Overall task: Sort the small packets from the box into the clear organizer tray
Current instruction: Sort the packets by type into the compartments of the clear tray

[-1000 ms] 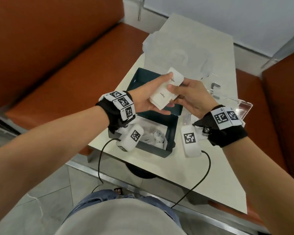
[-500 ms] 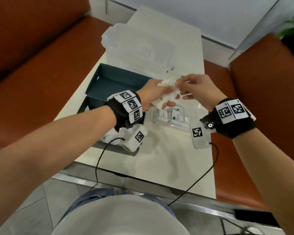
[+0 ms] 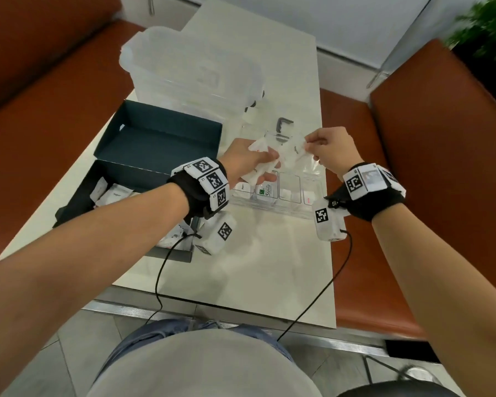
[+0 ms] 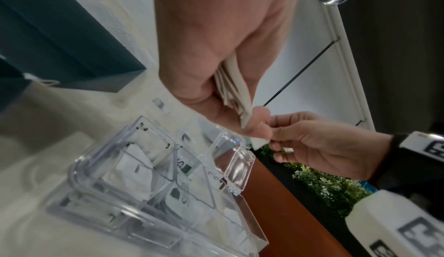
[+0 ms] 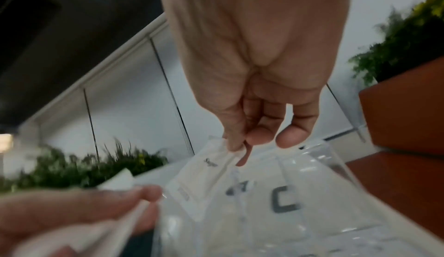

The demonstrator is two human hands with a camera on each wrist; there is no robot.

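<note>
My left hand (image 3: 248, 161) grips a stack of white packets (image 4: 236, 92) over the clear organizer tray (image 3: 272, 209). My right hand (image 3: 324, 147) pinches one white packet (image 5: 211, 164) by its corner between thumb and forefinger, just right of the stack, above the tray. The tray's compartments hold a few packets, one green-printed (image 3: 265, 191). The dark box (image 3: 78, 200) at the left holds more white packets (image 3: 113, 194).
The dark box lid (image 3: 161, 138) stands open behind the box. A large translucent plastic container (image 3: 195, 78) sits at the back of the white table (image 3: 241, 276). Orange benches (image 3: 413, 196) flank the table. Sensor cables hang from both wrists over the near edge.
Both hands moved from above the dark box rightwards to over the clear tray. The right hand has drawn a single packet away from the stack in the left hand.
</note>
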